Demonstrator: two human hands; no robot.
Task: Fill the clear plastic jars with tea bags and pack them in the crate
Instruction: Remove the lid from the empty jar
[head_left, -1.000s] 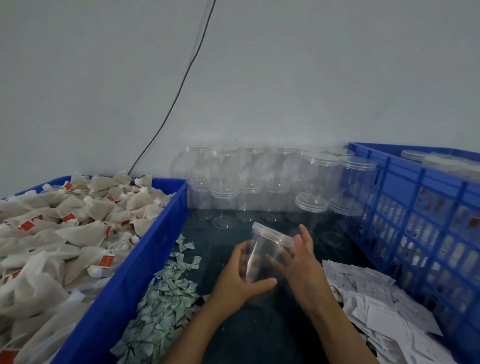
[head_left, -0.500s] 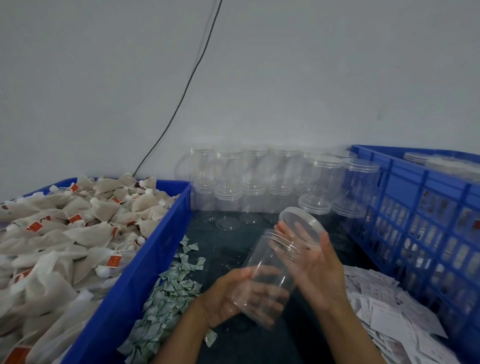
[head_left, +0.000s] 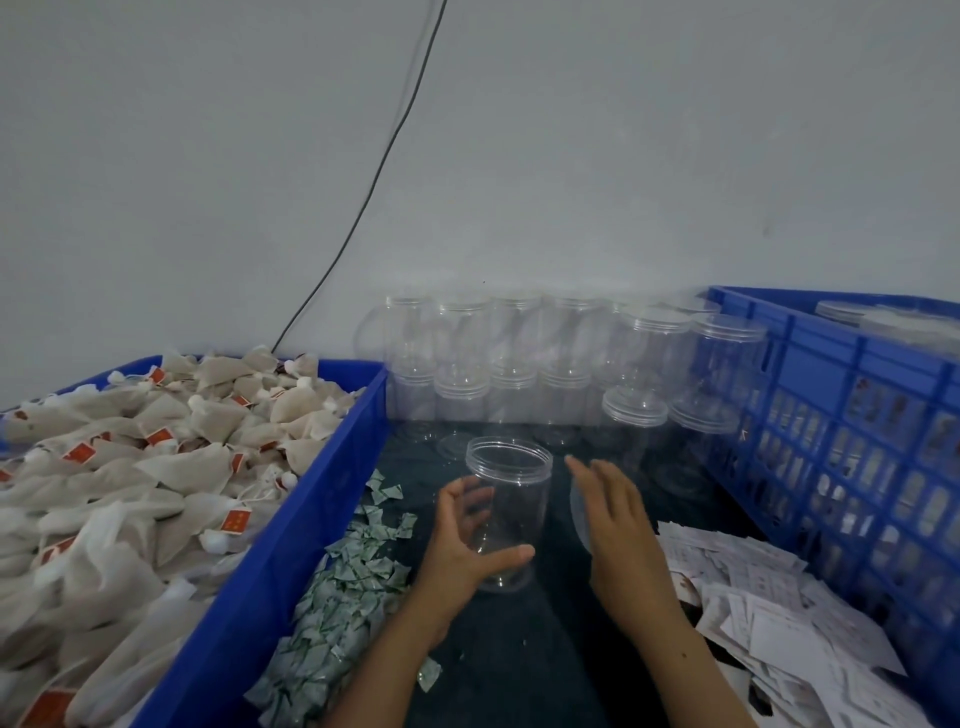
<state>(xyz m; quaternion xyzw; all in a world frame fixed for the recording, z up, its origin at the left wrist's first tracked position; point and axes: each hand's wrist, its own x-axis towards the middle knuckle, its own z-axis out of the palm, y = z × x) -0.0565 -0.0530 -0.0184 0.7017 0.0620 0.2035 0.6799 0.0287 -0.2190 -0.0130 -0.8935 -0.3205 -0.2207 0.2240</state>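
My left hand (head_left: 465, 545) grips a clear plastic jar (head_left: 514, 499), thumb across its lower front. The jar is upright just over the dark table, lidless, with nothing inside. My right hand (head_left: 618, 525) is a little to its right, fingers nearly straight, with the jar's clear lid (head_left: 577, 517) showing faintly on edge against its palm side; the thumb is hidden. Tea bags (head_left: 156, 447) with red tags fill the blue bin (head_left: 322, 467) on the left. The blue slatted crate (head_left: 831, 410) on the right has filled jars inside.
Stacked empty lidded jars (head_left: 519, 364) line the wall behind my hands. Small green packets (head_left: 353, 582) lie beside the bin. White paper slips (head_left: 763, 603) are heaped at the lower right. A black cable (head_left: 363, 202) runs down the wall.
The lid came off the jar in my right hand. My left hand tipped the jar from slanted to upright, and my right hand dropped lower beside it.
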